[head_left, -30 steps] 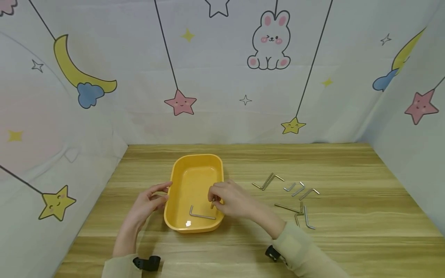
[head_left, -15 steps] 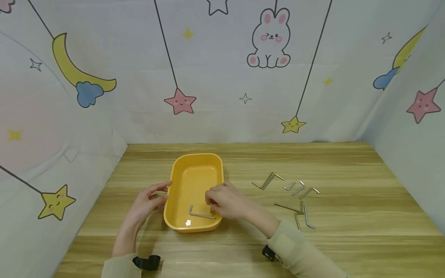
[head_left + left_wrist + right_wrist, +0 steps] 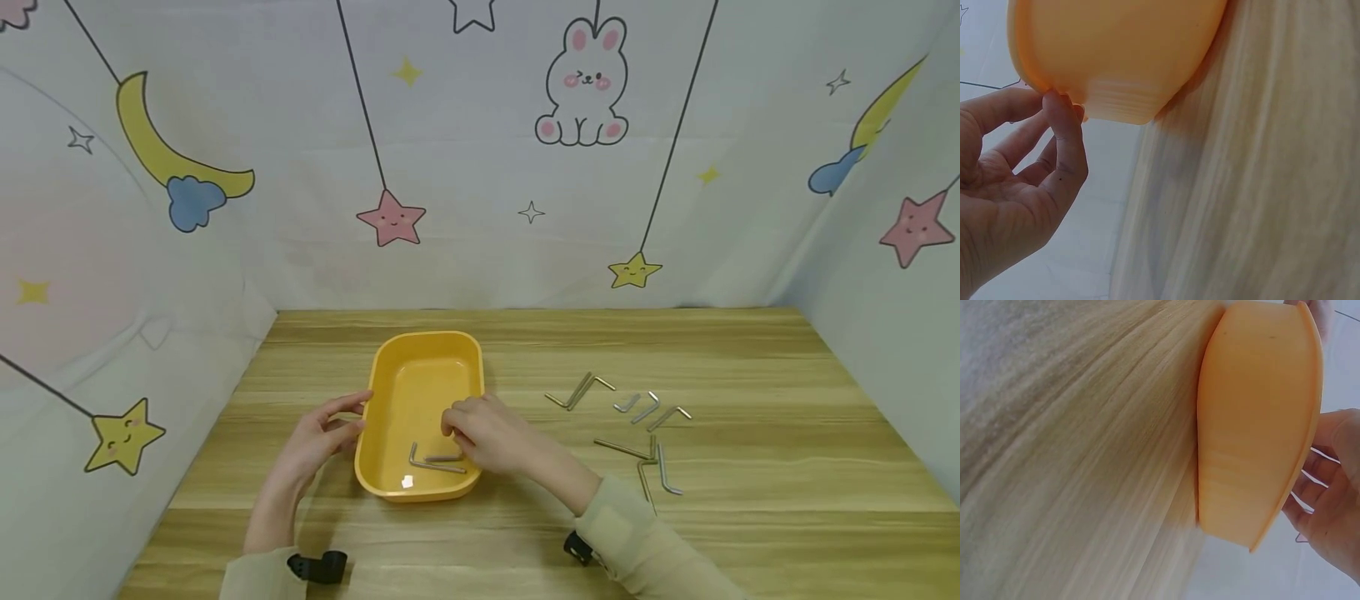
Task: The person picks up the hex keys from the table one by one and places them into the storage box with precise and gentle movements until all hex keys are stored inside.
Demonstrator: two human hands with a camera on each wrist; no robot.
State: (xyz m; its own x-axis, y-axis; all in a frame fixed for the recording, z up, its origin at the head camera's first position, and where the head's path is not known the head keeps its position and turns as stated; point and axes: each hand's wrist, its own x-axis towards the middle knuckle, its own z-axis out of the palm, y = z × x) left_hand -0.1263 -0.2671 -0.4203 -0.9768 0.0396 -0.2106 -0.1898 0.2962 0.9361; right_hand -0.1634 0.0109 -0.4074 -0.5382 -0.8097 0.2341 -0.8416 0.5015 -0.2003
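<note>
A yellow rectangular tray [image 3: 420, 367] stands on the wooden table. My left hand [image 3: 318, 446] is at its left side, with thumb and finger gripping the rim; the left wrist view shows these fingertips together on the tray edge. Inside the tray near its front lies an L-shaped hex key [image 3: 438, 467]. Just behind it, a second hex key [image 3: 442, 457] lies almost parallel, its right end against my fingers. My right hand [image 3: 491, 433] reaches over the right rim with curled fingers. Its fingertips are hidden, so whether they still pinch the second key does not show.
To the tray's right lie several loose hex keys, brassy and silver, including a far brassy pair [image 3: 579, 392], a small silver one [image 3: 647, 408] and a nearer silver one [image 3: 663, 471]. A printed cloth [image 3: 480, 275] hangs behind and beside the table [image 3: 750, 375].
My right hand has moved slightly left and down into the tray. The second hex key, earlier upright at my fingers, now lies flat beside the first. My left hand has kept its place.
</note>
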